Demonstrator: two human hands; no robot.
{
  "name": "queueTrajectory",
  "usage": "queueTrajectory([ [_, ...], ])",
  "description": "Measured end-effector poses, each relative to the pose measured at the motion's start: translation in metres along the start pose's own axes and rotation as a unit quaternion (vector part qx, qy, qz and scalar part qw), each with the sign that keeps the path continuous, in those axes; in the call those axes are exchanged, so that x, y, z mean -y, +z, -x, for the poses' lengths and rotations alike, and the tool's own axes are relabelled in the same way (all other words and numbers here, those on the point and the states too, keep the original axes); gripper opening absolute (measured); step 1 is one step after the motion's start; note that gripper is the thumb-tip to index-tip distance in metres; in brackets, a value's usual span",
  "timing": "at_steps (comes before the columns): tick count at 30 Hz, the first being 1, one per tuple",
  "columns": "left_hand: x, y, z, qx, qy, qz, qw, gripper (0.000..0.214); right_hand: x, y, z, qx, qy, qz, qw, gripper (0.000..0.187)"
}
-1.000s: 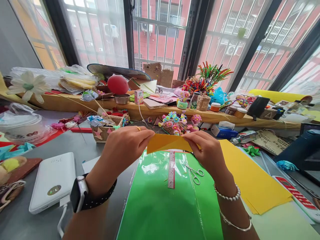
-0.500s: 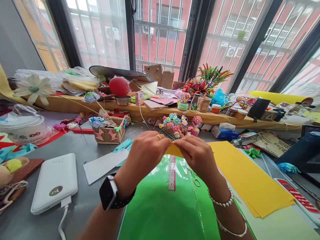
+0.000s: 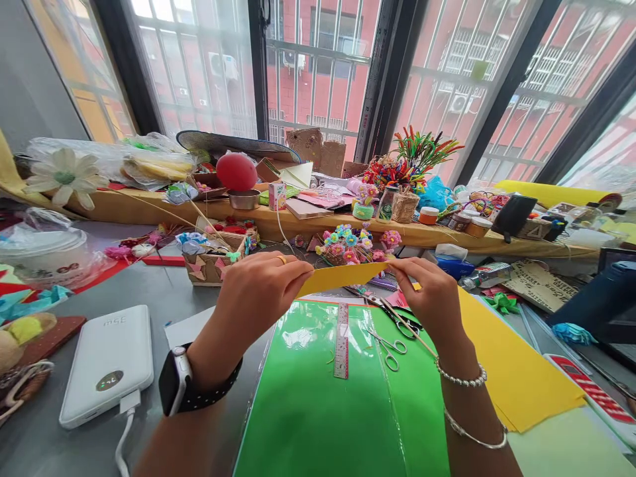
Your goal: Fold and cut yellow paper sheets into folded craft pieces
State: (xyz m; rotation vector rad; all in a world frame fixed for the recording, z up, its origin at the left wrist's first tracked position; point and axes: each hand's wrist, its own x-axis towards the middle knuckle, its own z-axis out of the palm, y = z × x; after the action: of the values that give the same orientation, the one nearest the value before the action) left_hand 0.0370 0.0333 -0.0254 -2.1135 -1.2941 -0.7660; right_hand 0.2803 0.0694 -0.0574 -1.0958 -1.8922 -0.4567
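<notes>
Evidently you're keeping the yellow paper strip (image 3: 342, 275) fairly taut, L hand (image 3: 261, 285) and R hand (image 3: 430, 285) each pinching an end btwn thumb and fingers, up over the green mat's (image 3: 322, 424) far end, toward the tabletop's (image 3: 129, 291) far edge. Ruler (image 3: 342, 344) and small scissors (image 3: 390, 348) lie on the mat, prob. for quick reach. White power bank (image 3: 109, 361) nr the left edge seems to read "35W" upside down; handwriting on the card (image 3: 539, 291) toward the far right corner's too small to read.
</notes>
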Motion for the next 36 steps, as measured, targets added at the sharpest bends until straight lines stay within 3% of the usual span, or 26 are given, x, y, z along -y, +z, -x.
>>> queueTrajectory([
  [4, 0.003, -0.001, 0.001, 0.001, -0.005, -0.012, 1.000, 0.021, -0.010, -0.005, 0.000, -0.045, 0.031, 0.025, 0.998, 0.016],
  [7, -0.005, 0.002, 0.000, 0.021, 0.010, 0.000, 1.000, 0.021, -0.001, -0.009, -0.003, -0.053, 0.030, -0.016, 0.998, 0.014],
  [12, -0.026, 0.011, -0.003, 0.057, 0.068, 0.048, 0.995, 0.022, 0.036, -0.002, -0.006, 0.075, -0.067, -0.100, 0.990, 0.020],
  [15, -0.028, 0.013, -0.004, 0.074, 0.065, 0.070, 0.993, 0.021, 0.048, 0.004, -0.005, 0.107, -0.084, -0.107, 0.985, 0.013],
  [19, -0.018, 0.010, -0.003, 0.080, 0.033, 0.073, 0.994, 0.021, 0.041, 0.003, -0.006, 0.102, -0.086, -0.085, 0.987, 0.014],
  [26, 0.003, 0.008, 0.000, 0.054, -0.011, -0.019, 0.998, 0.021, 0.022, -0.004, -0.005, 0.075, -0.074, -0.041, 0.994, 0.014],
  [36, 0.009, 0.009, 0.002, 0.045, -0.020, -0.046, 0.998, 0.019, 0.018, -0.003, -0.006, 0.075, -0.080, -0.030, 0.994, 0.015],
])
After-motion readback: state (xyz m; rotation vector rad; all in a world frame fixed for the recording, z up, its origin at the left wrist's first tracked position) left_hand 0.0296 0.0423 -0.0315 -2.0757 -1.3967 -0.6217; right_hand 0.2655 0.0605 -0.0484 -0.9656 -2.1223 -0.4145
